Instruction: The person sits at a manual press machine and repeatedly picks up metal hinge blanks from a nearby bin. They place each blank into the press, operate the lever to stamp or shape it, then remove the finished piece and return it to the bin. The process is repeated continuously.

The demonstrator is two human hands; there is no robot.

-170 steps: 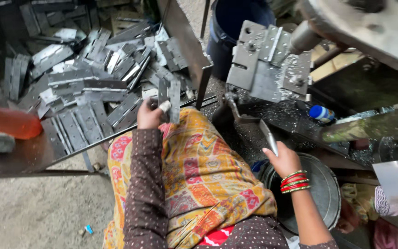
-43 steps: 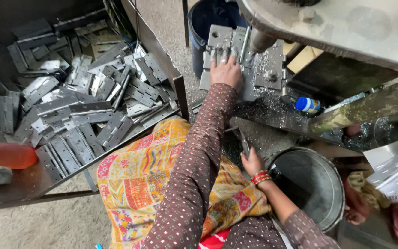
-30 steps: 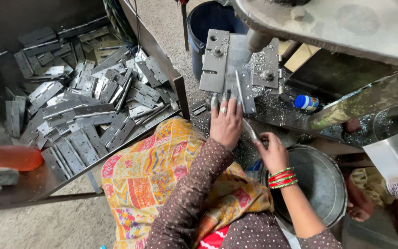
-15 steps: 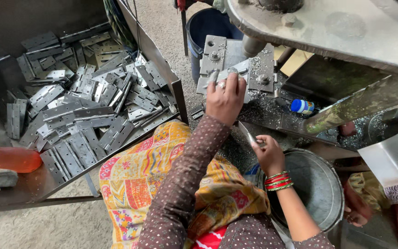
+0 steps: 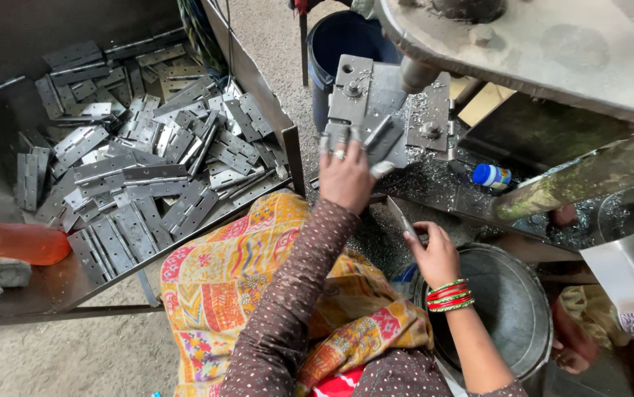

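Steel hinge plate [image 5: 380, 138] sits on the press fixture [image 5: 387, 110] at 12 o'clock, left hand [image 5: 346, 176] fingers pressing it. Right hand [image 5: 434, 254] pinches a metal strip [image 5: 403, 218] at 3 o'clock. Advisable: seat plate flush, fingers clear.

Two hands at work: left hand [image 5: 346, 180], right hand [image 5: 434, 254]. One blue bucket [image 5: 346, 44], one metal pail [image 5: 511, 309], dozens of hinge plates [image 5: 140, 173].
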